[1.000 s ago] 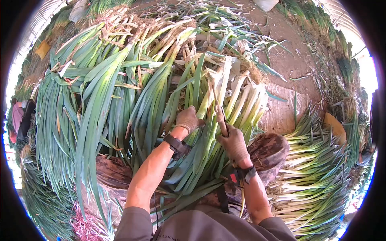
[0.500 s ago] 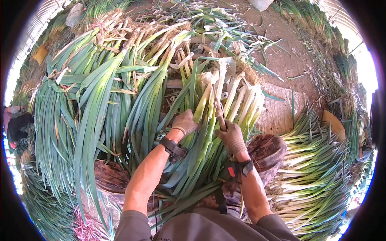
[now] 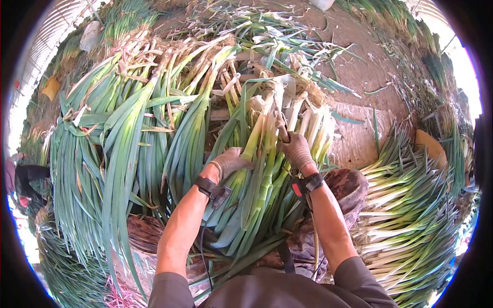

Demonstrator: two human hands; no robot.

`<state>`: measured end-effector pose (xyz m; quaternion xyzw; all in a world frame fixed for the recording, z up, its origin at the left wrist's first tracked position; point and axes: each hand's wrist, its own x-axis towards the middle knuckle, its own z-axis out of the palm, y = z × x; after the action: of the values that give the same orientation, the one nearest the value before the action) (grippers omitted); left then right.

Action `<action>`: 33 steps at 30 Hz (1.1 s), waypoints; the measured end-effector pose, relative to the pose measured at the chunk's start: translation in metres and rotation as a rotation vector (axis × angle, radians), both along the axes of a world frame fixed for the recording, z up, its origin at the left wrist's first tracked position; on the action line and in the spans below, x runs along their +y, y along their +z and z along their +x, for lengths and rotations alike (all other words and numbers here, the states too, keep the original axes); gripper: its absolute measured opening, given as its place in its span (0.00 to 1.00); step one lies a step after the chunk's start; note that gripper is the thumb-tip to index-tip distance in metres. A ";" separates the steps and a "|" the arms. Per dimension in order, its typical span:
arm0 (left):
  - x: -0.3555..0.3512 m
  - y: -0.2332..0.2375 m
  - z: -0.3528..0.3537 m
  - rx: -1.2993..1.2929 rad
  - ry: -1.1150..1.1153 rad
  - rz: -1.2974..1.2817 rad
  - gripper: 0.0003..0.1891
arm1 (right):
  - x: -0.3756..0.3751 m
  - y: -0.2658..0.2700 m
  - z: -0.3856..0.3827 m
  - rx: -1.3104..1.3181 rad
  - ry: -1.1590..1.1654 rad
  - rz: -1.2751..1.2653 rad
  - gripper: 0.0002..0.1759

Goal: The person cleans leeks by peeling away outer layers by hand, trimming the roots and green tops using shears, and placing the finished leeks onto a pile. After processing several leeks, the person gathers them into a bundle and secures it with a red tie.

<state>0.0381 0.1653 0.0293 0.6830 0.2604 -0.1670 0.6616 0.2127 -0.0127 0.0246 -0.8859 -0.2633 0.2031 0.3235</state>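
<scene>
Leeks (image 3: pixel 263 161) leave the left hand's (image 3: pixel 229 162) grip unclear and lie between it and the right hand (image 3: pixel 296 150), clasping a tool (image 3: pixel 282 131).

Over the middle leeks (image 3: pixel 263 192), your right hand (image 3: pixel 296 150) hides the lower end of the tool (image 3: pixel 283 132). Beyond them, top edge cuts a white bag (image 3: pixel 322 4).

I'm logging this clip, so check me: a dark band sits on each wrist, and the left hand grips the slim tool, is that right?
Not quite: the head view shows the right hand, not the left hand, gripping the slim tool; a dark band does sit on each wrist.
</scene>
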 end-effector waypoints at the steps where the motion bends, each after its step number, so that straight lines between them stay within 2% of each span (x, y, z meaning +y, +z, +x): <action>1: 0.000 0.005 -0.001 -0.011 0.010 -0.059 0.28 | -0.001 0.003 0.003 0.032 0.003 -0.001 0.21; 4: 0.005 0.005 -0.004 -0.028 0.019 -0.229 0.27 | -0.019 0.029 -0.011 0.185 -0.060 0.066 0.19; 7: 0.006 0.002 -0.006 -0.130 0.048 -0.351 0.26 | -0.045 0.043 -0.043 0.197 0.010 0.097 0.18; 11: 0.008 0.018 -0.005 -0.052 0.017 -0.236 0.28 | -0.084 0.055 -0.095 0.211 0.084 0.199 0.19; 14: 0.007 0.022 -0.006 -0.030 -0.005 -0.133 0.29 | -0.107 0.056 -0.125 0.263 0.213 0.108 0.25; 16: 0.005 0.020 -0.007 -0.079 0.016 -0.075 0.30 | -0.120 0.059 -0.137 0.287 0.182 0.137 0.28; 20: 0.001 0.021 -0.002 0.018 -0.022 0.156 0.30 | -0.135 0.057 -0.134 0.331 0.036 0.184 0.32; 24: -0.006 0.024 0.003 0.088 -0.069 0.332 0.29 | -0.142 0.061 -0.127 0.293 0.038 0.137 0.33; 25: -0.008 0.027 0.004 0.104 -0.071 0.362 0.29 | -0.144 0.062 -0.130 0.314 0.112 0.110 0.33; 29: -0.008 0.040 0.007 0.043 -0.134 0.568 0.32 | -0.143 0.060 -0.144 0.313 0.153 0.096 0.31; 31: -0.009 0.050 0.006 0.008 -0.167 0.639 0.37 | -0.142 0.058 -0.144 0.358 0.094 0.139 0.31; 33: -0.013 0.046 0.004 -0.051 -0.108 0.604 0.37 | -0.141 0.056 -0.141 0.360 0.002 0.226 0.31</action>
<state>0.0421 0.1526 0.0752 0.8656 0.2449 -0.0997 0.4252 0.0716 -0.1532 0.0802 -0.7932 -0.2234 0.3276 0.4622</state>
